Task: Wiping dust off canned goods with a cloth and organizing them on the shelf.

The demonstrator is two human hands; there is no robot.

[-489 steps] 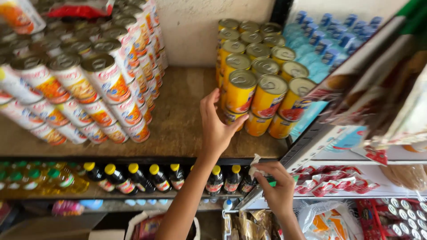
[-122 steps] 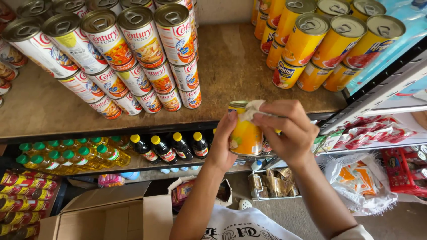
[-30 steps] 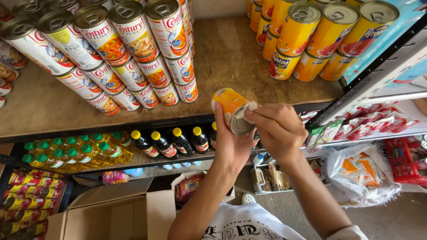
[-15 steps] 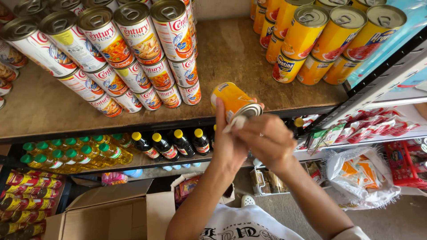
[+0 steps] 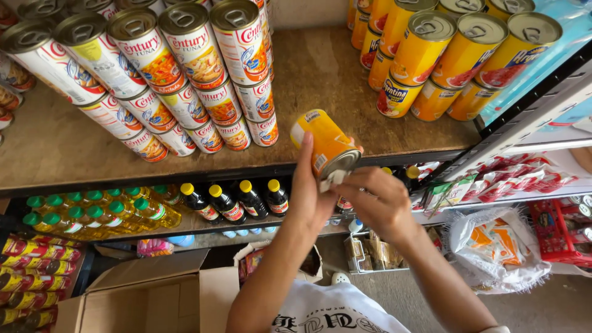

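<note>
Left hand [image 5: 308,197] clamps the rigid, smooth, fairly heavy yellow can [image 5: 325,145] round its side; right hand [image 5: 376,200] pinches a white cloth [image 5: 332,179] against its end

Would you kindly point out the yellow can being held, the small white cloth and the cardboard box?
yellow can [image 5: 320,139], head view, on its label side.
white cloth [image 5: 333,180], head view, its bunched middle.
cardboard box [image 5: 145,277], head view, on its open flap.

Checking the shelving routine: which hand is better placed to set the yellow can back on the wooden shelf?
Probably the left hand: it grips the yellow can, just above the wooden shelf edge. The right hand only pinches a small white piece at the can's end.
</note>
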